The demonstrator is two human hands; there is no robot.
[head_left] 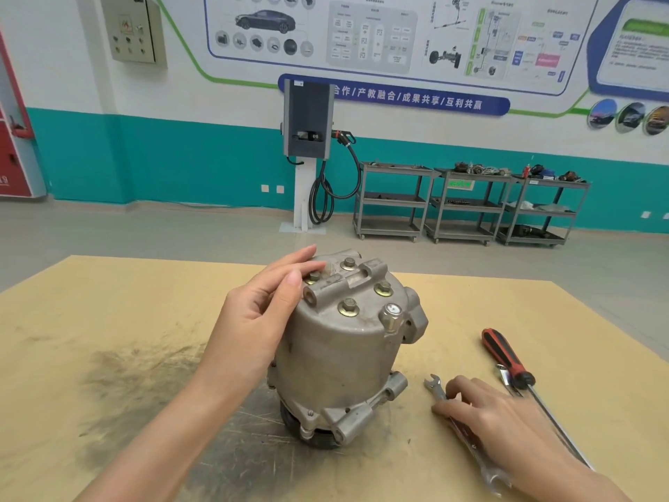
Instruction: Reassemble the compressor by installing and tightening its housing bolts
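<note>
The right hand (506,418) curls over a wrench (467,436) on the table (108,320), hiding its shank, beside a screwdriver (506,358). At the table's centre stands the compressor (344,349); the left hand (260,313) rests relaxed fingers on its top, partly covering one bolt (314,277).

Workshop floor beyond the bench

A charging station (308,121) stands against the teal wall, three grey carts (467,206) to its right carrying what look like parts; a screwdriver (506,358) lies on the tabletop (108,320).

compressor (344,349): grey cast metal, upright, table centre | housing bolts (349,306): four brass-washered, seated on top face | wrench (467,434): flat, right of it
</note>
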